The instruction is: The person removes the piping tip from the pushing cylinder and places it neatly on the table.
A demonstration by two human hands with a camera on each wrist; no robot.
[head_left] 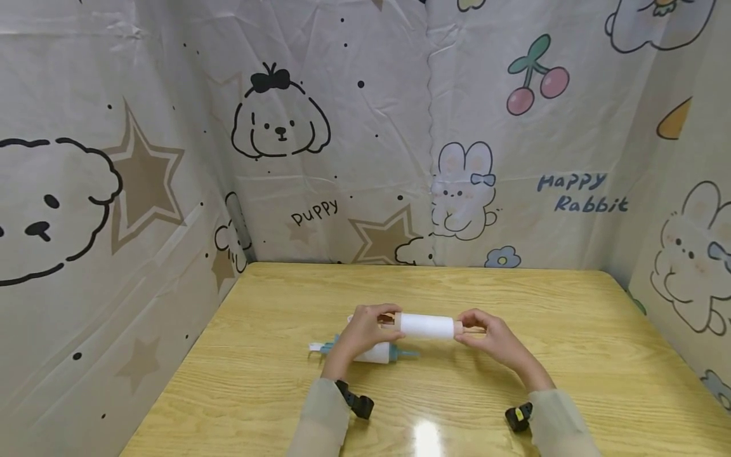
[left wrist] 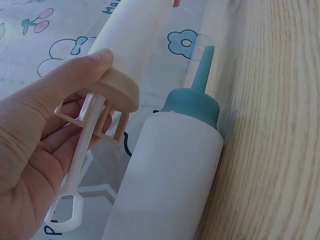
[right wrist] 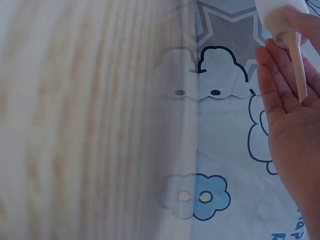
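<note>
Got a white icing syringe with peach ends (head_left: pixel 427 325) held roughly level between two hands, around the middle of the scene, seemingly raised over the wood-grain surface (head_left: pixel 485 412). Pinching its left end with the left hand (head_left: pixel 365 331), pressing the thumb by the peach cap (left wrist: pixel 120 90) and tucking the fingers in near the finger loops (left wrist: pixel 120 127). Gripping its right end with the right hand (head_left: pixel 492 336), thumb to one side and fingers to the other, right by the peach nozzle (right wrist: pixel 298 72). Can also spot a white plunger rod (left wrist: pixel 80 150) sticking out of the left end and finishing in an open loop beside the left palm.

Got a second syringe with teal ends (head_left: pixel 375 353) too, lying on the near side of the held one and a bit left, partly hidden behind the left hand and wrist. Points its teal nozzle (left wrist: pixel 204 70) right.

Wearing a small black camera on each wrist, just past pale sleeves (head_left: pixel 322 409). Seeing cartoon-print cloth (head_left: pixel 377 38) along the left, far and right sides, with "Happy Rabbit" lettering at the far right. Catching a bright glare on the near part of the surface.
</note>
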